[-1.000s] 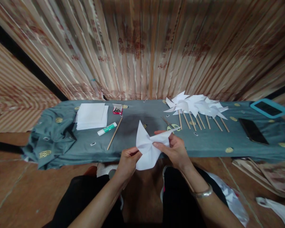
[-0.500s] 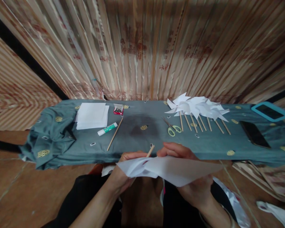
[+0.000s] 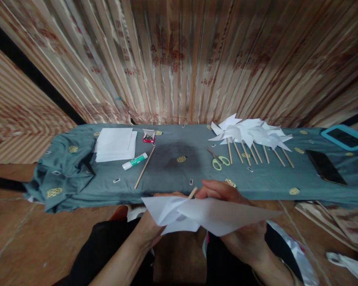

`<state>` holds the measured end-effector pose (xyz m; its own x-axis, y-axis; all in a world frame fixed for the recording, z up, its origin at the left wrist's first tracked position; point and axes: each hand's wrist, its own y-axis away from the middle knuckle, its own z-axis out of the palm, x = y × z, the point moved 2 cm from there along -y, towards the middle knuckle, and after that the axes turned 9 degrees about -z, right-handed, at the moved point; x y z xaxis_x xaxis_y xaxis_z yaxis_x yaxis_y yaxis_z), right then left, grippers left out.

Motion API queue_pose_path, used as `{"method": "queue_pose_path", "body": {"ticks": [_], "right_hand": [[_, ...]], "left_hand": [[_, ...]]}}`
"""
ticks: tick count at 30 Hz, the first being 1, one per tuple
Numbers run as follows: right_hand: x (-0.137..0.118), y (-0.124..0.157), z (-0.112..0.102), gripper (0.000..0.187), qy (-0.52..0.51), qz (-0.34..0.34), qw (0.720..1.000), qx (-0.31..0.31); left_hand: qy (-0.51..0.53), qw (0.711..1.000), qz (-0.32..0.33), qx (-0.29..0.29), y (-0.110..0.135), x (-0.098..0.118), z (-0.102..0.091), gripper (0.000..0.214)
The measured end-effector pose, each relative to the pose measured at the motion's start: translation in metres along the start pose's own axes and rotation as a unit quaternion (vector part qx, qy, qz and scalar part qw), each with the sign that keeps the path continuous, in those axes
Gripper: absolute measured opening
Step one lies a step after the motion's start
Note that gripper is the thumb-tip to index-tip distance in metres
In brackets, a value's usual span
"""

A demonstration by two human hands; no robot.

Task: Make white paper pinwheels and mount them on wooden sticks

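Note:
A white paper pinwheel (image 3: 203, 212) with folded blades is held between my hands in front of the table edge. The tip of its wooden stick (image 3: 193, 193) shows above the paper. My left hand (image 3: 151, 223) is closed round the pinwheel near the stick, its fingers mostly hidden by the blades. Behind the large right blade, my right hand (image 3: 246, 236) grips the pinwheel, with fingers reaching over beside the stick tip. Just past my hands lie scissors (image 3: 219, 161) with green handles. Another wooden stick (image 3: 144, 167) lies on the table's left half.
The table has a grey-green cloth (image 3: 179, 180). White paper sheets (image 3: 115, 143), a red box of pins (image 3: 148, 136) and a glue stick (image 3: 135, 161) are at left. Finished pinwheels (image 3: 250, 131), a black phone (image 3: 325, 167) and a blue-framed tablet (image 3: 344, 137) are at right.
The pinwheel has tilted, so more of its lower blades and folded centre face me. My left fingers are now more covered by the paper. The view has shifted slightly.

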<state>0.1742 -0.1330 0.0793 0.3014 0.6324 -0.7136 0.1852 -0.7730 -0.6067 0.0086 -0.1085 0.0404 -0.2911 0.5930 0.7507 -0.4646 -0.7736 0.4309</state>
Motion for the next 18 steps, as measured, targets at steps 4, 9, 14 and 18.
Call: {"method": "queue_pose_path", "body": {"ticks": [4,9,14,18], "right_hand": [[-0.002,-0.007,-0.001,0.041,0.026,-0.021,0.999,0.008],[-0.008,-0.01,-0.003,0.042,0.049,-0.075,0.996,0.003],[-0.008,-0.011,-0.002,0.038,0.035,-0.055,0.998,0.015],[-0.008,-0.012,0.0,0.034,0.02,-0.037,0.999,0.016]], "left_hand": [[0.038,0.998,-0.026,0.033,0.002,-0.001,-0.001,0.035],[0.043,0.999,-0.002,0.034,0.003,0.004,0.005,0.032],[0.059,0.998,-0.016,0.018,0.0,0.006,0.008,0.032],[0.053,0.998,-0.016,0.013,-0.002,0.005,0.007,0.033]]}}
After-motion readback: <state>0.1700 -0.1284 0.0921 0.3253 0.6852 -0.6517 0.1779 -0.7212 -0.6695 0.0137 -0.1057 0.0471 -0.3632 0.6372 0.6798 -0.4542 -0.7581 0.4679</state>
